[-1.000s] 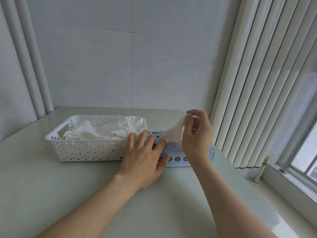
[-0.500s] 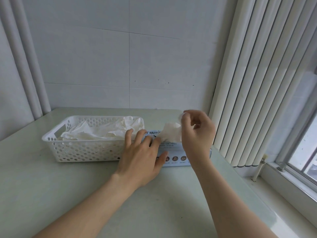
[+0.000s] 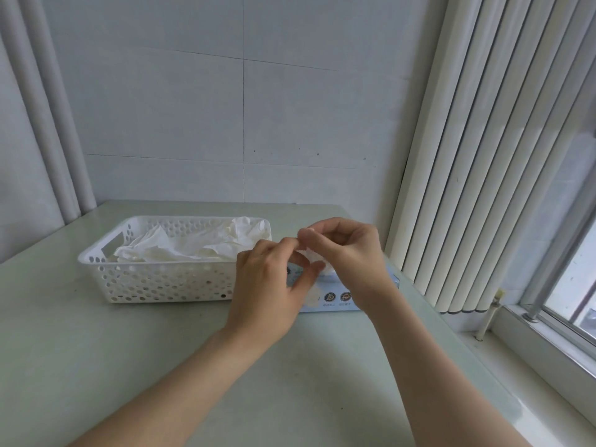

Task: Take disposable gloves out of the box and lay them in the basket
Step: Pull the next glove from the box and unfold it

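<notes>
Two bare forearms are seen reaching forward over a pale green table (image 3: 96, 366), the left from the lower left, the right from the lower right. The left hand (image 3: 267, 285) is held back-up just above the table's far half, its fingers bent; a crumpled white glove (image 3: 310, 257) is pinched between its thumb below and its forefinger above. The right hand (image 3: 350, 253) is raised just beside it, to the right and slightly higher, with the fingers curled in and the same glove gripped between thumb and fingertips. The glove is thus held between the two hands, bunched small, above the box. How much of it is still inside the box cannot be told, since the opening is hidden by the hands.

The box (image 3: 338, 298), light blue with round icons along its front face, is set flat on the table directly beneath and behind both hands, largely covered by them. Just beside it on the left, a white perforated basket (image 3: 154, 279) is placed, and a loose heap of gloves (image 3: 193, 245) is laid inside.

Farther back, a grey-white panelled wall (image 3: 225, 108) is seen, with pale vertical blinds (image 3: 467, 156) and a window (image 3: 577, 285) to the right.
</notes>
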{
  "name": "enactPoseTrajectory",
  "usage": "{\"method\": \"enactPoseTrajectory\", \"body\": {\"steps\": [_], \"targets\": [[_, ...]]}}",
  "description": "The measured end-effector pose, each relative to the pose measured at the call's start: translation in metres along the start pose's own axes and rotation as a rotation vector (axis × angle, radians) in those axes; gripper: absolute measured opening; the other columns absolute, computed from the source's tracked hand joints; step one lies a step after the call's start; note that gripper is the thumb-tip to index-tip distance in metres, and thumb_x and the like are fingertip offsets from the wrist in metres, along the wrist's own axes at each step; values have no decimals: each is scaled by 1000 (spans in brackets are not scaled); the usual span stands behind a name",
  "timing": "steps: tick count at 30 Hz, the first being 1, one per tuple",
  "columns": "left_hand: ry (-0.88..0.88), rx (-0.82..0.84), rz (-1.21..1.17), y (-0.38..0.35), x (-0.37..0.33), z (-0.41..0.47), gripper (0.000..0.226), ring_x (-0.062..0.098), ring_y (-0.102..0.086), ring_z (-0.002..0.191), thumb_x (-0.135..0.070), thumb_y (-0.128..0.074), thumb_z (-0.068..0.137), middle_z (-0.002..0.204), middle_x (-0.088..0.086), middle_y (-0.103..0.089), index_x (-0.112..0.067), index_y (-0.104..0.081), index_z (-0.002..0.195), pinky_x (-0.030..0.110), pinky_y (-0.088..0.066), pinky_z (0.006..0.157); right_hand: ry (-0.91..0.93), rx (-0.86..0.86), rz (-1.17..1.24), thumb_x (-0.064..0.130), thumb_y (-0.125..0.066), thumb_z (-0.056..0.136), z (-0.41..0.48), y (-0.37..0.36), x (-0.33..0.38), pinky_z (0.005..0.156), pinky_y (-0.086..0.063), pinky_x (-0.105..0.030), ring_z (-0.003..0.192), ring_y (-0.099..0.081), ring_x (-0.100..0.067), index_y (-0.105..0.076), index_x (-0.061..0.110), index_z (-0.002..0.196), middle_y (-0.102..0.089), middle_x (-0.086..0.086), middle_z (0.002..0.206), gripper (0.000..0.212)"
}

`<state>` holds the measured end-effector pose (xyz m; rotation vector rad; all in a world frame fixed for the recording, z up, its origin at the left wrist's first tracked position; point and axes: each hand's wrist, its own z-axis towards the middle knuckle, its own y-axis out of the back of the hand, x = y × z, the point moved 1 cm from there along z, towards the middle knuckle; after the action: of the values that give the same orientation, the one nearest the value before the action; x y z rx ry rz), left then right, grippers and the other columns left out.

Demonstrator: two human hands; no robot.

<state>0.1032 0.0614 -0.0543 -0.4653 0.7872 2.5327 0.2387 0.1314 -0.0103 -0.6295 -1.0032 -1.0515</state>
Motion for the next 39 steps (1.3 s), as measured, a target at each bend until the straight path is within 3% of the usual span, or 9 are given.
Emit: {"method": "enactPoseTrajectory", "body": {"steps": [4, 7, 11, 15, 26, 32, 34, 37, 39], "targets": [[116, -8, -163, 6, 4, 3, 9, 2, -68, 85, -34, -73, 98, 85, -19, -73, -24, -73, 97, 24, -52, 75, 23, 40, -7, 13, -71, 99, 2, 0, -1, 71, -53, -26, 76, -67, -21, -78, 2, 85, -74, -20, 84, 19], [163, -58, -191, 11, 7, 4, 8, 1, -68, 80, -25, -74, 98, 80, -17, -72, -20, -72, 93, 15, -48, 68, 69, 1, -202, 1, -69, 91, 6, 5, -8, 80, -59, -34, 88, -73, -18, -81, 15, 96, -79, -3, 87, 19], [205, -122, -211, 14, 11, 6, 11, 3, -70, 77, -26, -74, 99, 80, -16, -73, -19, -70, 92, 23, -53, 68, 177, 55, -617, 20, -74, 80, 3, 0, -17, 83, -57, -33, 89, -68, -9, -75, 35, 84, -75, 16, 85, 16], [263, -114, -309, 16, 17, 7, 18, 7, -75, 72, -32, -70, 101, 78, -11, -75, -19, -67, 90, 42, -62, 71, 198, -36, -885, 19, -71, 86, 7, -1, -30, 95, -50, -45, 93, -64, -12, -80, 31, 97, -72, 19, 88, 19], [320, -259, -309, 23, 19, 9, 23, 25, -60, 66, -39, -46, 111, 74, 2, -58, -18, -46, 100, 51, -50, 63, -60, -23, -1048, 6, -50, 87, 9, 8, -37, 98, -37, -41, 78, -51, -25, -68, 26, 88, -49, 8, 58, 27], [437, -256, -343, 26, 18, 11, 27, 11, -54, 62, -36, -40, 112, 73, 1, -53, -10, -41, 105, 33, -43, 59, 8, -42, -920, 16, -57, 80, 7, 5, -33, 94, -34, -39, 98, -53, -23, -50, 30, 122, -55, 3, 106, 45], [472, -242, -365, 27, 20, 11, 21, 15, -56, 59, -32, -43, 112, 70, 4, -52, -12, -40, 107, 41, -49, 57, 97, 53, -863, 24, -53, 81, 6, 3, -34, 99, -36, -40, 112, -51, -21, -51, 39, 134, -46, 4, 121, 55], [492, -174, -490, 28, 19, 10, 22, 24, -70, 67, -23, -64, 101, 81, -9, -68, -22, -43, 109, 56, -61, 63, 128, 149, -915, 38, -49, 87, 7, -1, -42, 104, -38, -43, 121, -51, -18, -63, 37, 135, -47, 9, 134, 50], [442, -120, -466, 28, 17, 8, 41, 11, -74, 74, -30, -84, 87, 90, -12, -73, -27, -52, 111, 45, -64, 71, 148, 155, -984, 37, -54, 93, 9, -3, -50, 101, -42, -46, 116, -55, -20, -70, 34, 129, -56, 9, 126, 40]]}}
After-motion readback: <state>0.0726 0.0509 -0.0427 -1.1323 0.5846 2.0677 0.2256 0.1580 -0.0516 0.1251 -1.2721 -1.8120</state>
